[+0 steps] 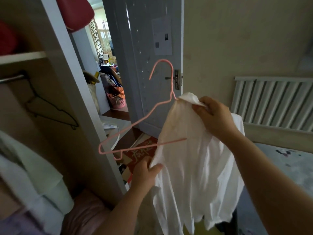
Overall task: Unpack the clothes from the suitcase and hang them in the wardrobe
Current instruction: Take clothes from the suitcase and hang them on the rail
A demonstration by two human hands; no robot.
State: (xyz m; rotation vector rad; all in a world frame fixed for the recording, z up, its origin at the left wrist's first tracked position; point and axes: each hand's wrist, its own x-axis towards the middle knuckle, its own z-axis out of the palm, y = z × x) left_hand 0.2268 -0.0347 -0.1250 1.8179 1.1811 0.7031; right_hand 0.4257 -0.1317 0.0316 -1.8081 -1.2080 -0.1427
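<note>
Right hand (212, 114): pinches a fold at the top of the white shirt (194, 158), just beside the neck of the pink hanger (172, 87).
Left hand (145, 173): lower and nearer, thumb and fingers gripping the shirt's left edge.
Shirt: in mid-air between both hands, right of the wardrobe, hem hanging loose.
Hanger: right arm under the cloth; left arm and bottom bar stick out bare to the left; hook up.
Wardrobe: open at left. The rail (11, 78) carries one bare dark hanger (50, 109). White clothing (25, 167) lies lower and nearer, blurred. A red item sits on the shelf (22, 56) above.
In the way: wardrobe side panel (81, 99) stands between pink hanger and rail.
Basket (116, 101): pink, far off through the doorway, filled; contents too small to tell.
Around: grey door (144, 65) behind the hook; radiator (271, 102) far right.
</note>
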